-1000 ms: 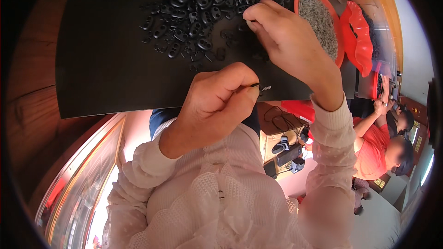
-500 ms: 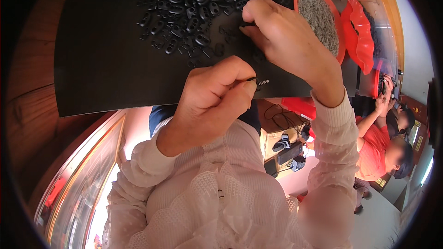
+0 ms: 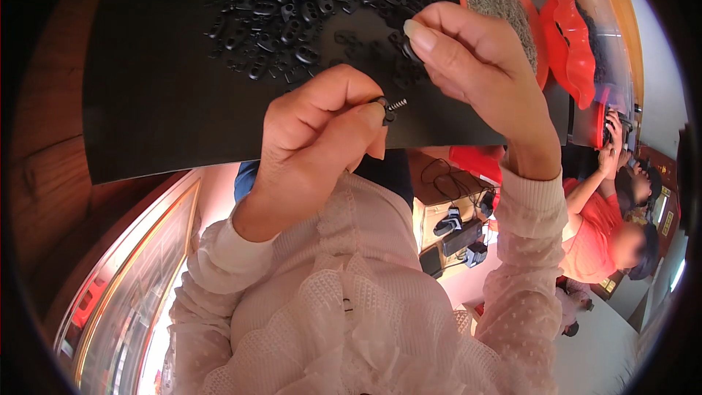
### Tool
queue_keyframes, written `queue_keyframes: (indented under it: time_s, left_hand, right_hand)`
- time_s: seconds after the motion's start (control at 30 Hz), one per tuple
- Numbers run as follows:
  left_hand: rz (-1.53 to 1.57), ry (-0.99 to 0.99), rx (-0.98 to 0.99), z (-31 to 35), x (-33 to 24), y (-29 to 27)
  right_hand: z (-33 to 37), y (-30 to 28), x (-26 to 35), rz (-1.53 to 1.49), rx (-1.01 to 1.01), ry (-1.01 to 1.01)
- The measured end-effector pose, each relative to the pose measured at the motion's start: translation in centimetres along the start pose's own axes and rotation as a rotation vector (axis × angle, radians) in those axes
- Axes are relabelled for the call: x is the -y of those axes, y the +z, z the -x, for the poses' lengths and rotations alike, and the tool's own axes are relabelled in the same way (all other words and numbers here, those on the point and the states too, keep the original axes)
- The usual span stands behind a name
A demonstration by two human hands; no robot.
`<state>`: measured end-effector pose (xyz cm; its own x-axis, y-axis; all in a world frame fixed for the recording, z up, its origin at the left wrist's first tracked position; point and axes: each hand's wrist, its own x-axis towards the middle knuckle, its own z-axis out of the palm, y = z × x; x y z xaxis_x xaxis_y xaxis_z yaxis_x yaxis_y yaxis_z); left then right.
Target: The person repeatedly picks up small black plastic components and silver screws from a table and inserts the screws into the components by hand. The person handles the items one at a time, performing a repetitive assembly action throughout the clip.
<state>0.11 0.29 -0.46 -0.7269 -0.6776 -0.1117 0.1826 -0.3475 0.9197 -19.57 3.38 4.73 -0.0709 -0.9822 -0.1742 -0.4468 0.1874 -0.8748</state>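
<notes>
Between thumb and forefinger, my left hand [image 3: 311, 139] pinches a small black plastic cord lock part [image 3: 389, 114]. A thin metal spring [image 3: 398, 104] sticks out of it toward the right. My right hand [image 3: 486, 66] is just to the right and farther off, its thumb and fingers closed on a dark plastic piece [image 3: 407, 45] that looks like a cord lock body, mostly hidden by the fingers. The two held parts are apart. Beyond both hands spreads a pile of black two-holed cord lock pieces [image 3: 292, 0], with smaller black parts along its near side.
The black work surface [image 3: 161, 95] ends close to my body. At the far right stand an orange-red bowl [image 3: 542, 66] full of small springs and a red wavy-edged dish [image 3: 567, 47]. Chargers and cables [image 3: 461, 238] lie on a wooden cabinet below. A person in red [image 3: 592, 241] works at right.
My right hand has drawn back from the pile's near edge, turned, and now shows a dark piece at its fingertips. My left hand has moved slightly up and left with its part and spring.
</notes>
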Motion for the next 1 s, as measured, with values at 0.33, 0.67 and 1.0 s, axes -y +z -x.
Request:
queue_keyframes:
  time_s: [0.33, 0.67, 1.0]
  left_hand:
    - [0.034, 0.006, -0.010, -0.2, 0.0, 0.3]
    - [0.058, -0.048, -0.020, 0.0, -0.5, 0.5]
    - [0.036, -0.026, -0.015, 0.0, -0.4, 0.4]
  right_hand:
    - [1.9, 0.7, -0.5, -0.179, 0.043, 0.009]
    - [2.5, 0.9, -0.3, -0.134, 0.056, -0.049]
    - [2.7, 0.9, 0.3, -0.006, 0.049, -0.078]
